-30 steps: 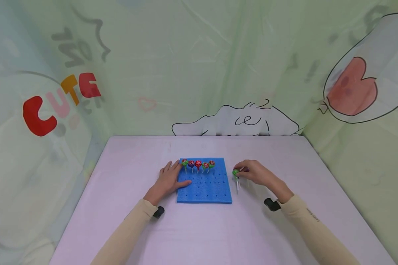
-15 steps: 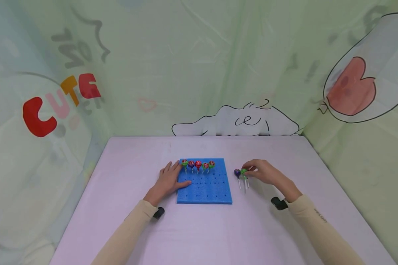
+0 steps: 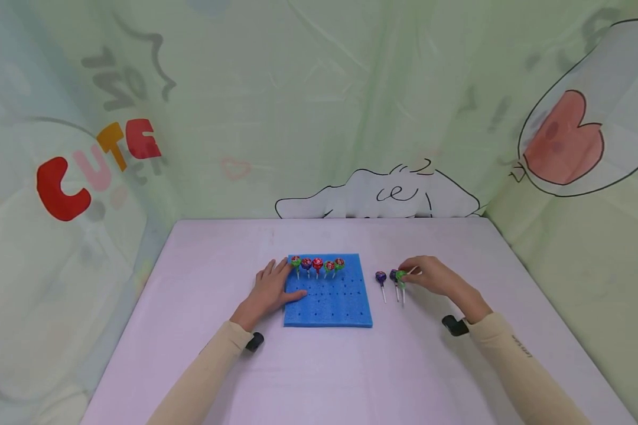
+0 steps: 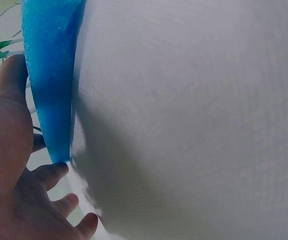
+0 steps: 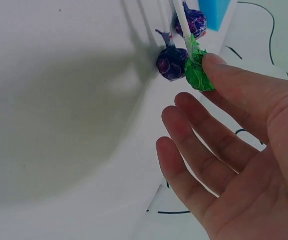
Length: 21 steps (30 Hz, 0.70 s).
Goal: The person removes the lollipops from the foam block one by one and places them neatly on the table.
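Observation:
My left hand [image 3: 270,287] rests at the left edge of a blue foam board [image 3: 332,307], fingers spread and thumb over its top. In the left wrist view the fingertips touch the board's side [image 4: 54,85]. Several wrapped lollipops [image 3: 318,264] stand upright in a row along the board's back. To the right of the board, my right hand [image 3: 430,275] pinches a green lollipop [image 5: 197,70] by its wrapped head between thumb and index finger; its other fingers are loosely bent. Close beside it is a purple lollipop [image 5: 171,62], and another purple lollipop [image 3: 381,277] lies nearer the board.
Rows of small holes run across the front part of the board. A pale cloth-covered table [image 3: 319,372] lies under everything. A printed green curtain [image 3: 319,106] hangs behind and at both sides. A white stick [image 3: 416,270] shows by the right fingers.
My right hand has moved right, away from the board, with the green lollipop. Two purple lollipops now show left of it. My left hand and the board have stayed in place.

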Available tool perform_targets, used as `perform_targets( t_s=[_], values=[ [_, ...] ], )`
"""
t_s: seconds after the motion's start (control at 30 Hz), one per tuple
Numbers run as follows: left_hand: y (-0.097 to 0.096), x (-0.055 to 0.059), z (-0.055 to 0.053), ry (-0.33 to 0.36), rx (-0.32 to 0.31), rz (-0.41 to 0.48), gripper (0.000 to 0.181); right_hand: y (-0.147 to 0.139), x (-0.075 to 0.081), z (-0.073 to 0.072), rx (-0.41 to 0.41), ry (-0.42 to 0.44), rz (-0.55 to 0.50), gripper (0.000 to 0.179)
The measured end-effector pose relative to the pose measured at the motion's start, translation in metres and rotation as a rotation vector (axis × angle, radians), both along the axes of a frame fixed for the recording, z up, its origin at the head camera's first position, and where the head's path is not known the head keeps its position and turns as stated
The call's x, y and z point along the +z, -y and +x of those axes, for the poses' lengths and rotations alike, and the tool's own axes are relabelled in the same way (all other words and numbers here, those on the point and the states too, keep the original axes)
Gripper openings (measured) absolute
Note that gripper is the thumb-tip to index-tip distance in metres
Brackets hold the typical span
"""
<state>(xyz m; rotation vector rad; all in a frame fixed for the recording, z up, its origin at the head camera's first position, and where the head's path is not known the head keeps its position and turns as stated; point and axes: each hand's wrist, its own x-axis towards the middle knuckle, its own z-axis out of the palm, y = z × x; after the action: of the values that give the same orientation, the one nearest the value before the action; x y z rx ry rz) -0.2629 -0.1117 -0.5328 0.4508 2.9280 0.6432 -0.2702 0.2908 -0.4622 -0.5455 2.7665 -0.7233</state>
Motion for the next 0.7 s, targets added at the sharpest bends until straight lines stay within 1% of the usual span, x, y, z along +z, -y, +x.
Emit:
perform_targets(
  t_s=[0.2,0.37,0.57,0.7],
  values=[
    [-0.001,0.001,0.0,0.002,0.002,0.0,0.088,-0.007,-0.002,-0.002,0.007,0.005,0.003,0.026],
    [0.0,0.001,0.001,0.0,0.001,0.004,0.088,-0.011,-0.004,-0.007,0.0,0.005,0.017,0.023],
    [0.001,0.001,0.002,-0.002,0.003,0.022,0.088,-0.011,-0.008,-0.011,-0.014,0.036,0.032,0.024],
    [0.0,0.001,0.002,0.001,0.004,0.023,0.088,-0.01,-0.009,-0.011,-0.028,0.052,0.046,0.025]
  ],
)
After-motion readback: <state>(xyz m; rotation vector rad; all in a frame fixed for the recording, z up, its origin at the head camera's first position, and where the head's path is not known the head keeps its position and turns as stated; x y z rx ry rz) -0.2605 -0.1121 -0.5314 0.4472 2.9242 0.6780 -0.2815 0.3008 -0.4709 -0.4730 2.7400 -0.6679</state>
